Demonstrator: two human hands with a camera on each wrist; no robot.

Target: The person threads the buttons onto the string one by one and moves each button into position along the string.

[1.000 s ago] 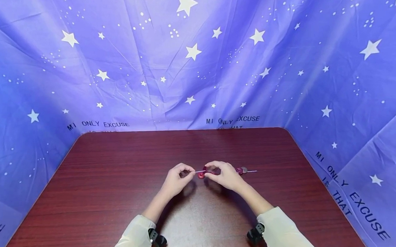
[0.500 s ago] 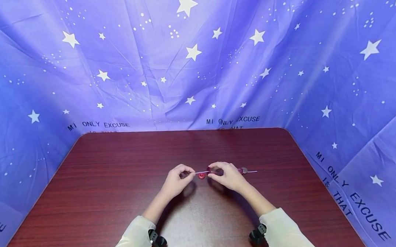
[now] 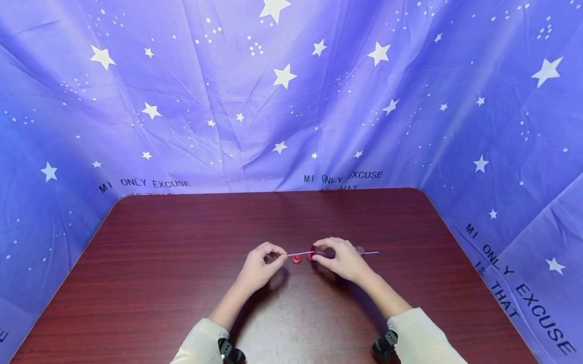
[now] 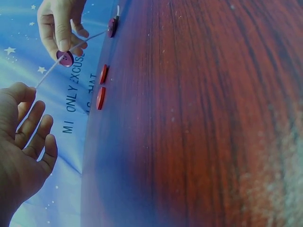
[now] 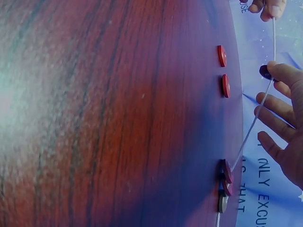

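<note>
Stretched between the hands is a thin pale string [image 5: 249,126]. Thumb and forefinger of the left hand [image 3: 259,265] pinch its left end. The right hand [image 3: 344,262] pinches a dark purple button [image 4: 65,59] that sits on the string, its other fingers spread. Farther along the string, purple-red buttons [image 5: 227,171] and a grey button [image 5: 222,202] are bunched together on the table. Two loose red buttons lie flat on it below the string; one red button [image 4: 103,74] is nearer the right hand, the other red button [image 4: 100,98] nearer the left.
Everything rests on a dark red wood-grain table [image 3: 182,226]. Behind it and along the sides hangs a blue-purple curtain [image 3: 227,92] with white stars and printed words. Black wrist cameras are strapped at both sleeves; the right one [image 3: 385,346] sits above the table.
The right hand has slid rightward along the string with the purple button, away from the left hand. A second red button now shows beside it. The left hand stays in place.
</note>
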